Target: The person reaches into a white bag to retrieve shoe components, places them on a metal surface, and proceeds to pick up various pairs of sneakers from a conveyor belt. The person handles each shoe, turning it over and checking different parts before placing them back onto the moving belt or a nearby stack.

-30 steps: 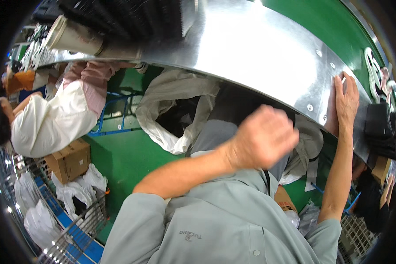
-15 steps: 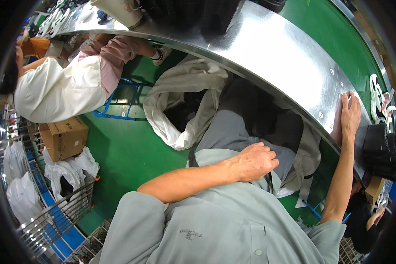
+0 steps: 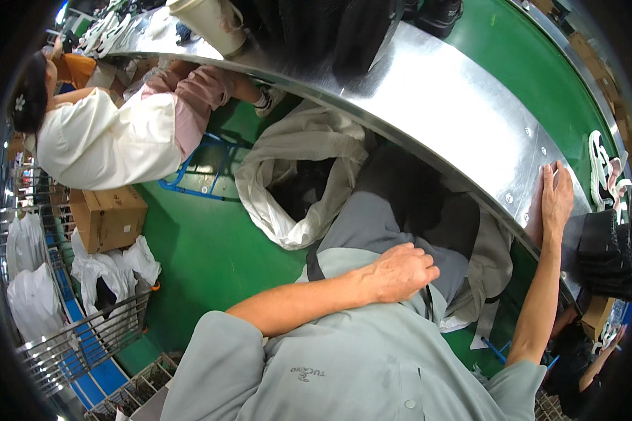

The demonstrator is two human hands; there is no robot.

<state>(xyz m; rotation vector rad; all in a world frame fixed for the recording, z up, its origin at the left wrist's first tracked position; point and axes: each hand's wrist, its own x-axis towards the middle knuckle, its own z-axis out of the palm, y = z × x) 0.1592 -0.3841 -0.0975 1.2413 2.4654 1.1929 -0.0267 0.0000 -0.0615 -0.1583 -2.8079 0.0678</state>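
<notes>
My left hand [image 3: 404,272] lies closed in a loose fist against the front of my grey-green shirt [image 3: 316,351], above my lap. Nothing sticks out of the curled fingers; the palm is hidden. Out to the right, my right hand [image 3: 557,202] rests open on the shiny metal worktop [image 3: 463,105] near its edge, fingers stretched forward. A stack of black pieces [image 3: 604,252] stands close beside that hand. White and black shoe-upper-like pieces [image 3: 600,168] lie just beyond it.
A white sack [image 3: 260,189] with dark contents stands open on the green floor. Left of it are a blue metal stool [image 3: 196,182], a seated co-worker [image 3: 112,144], a cardboard box [image 3: 109,217] and a wire cart [image 3: 98,337]. A pale cup [image 3: 211,24] and black material [image 3: 309,35] sit on the worktop.
The whole view has shifted slightly. The co-worker's head at the left shows more fully now. Both my hands keep their places, left on the shirt and right on the worktop.
</notes>
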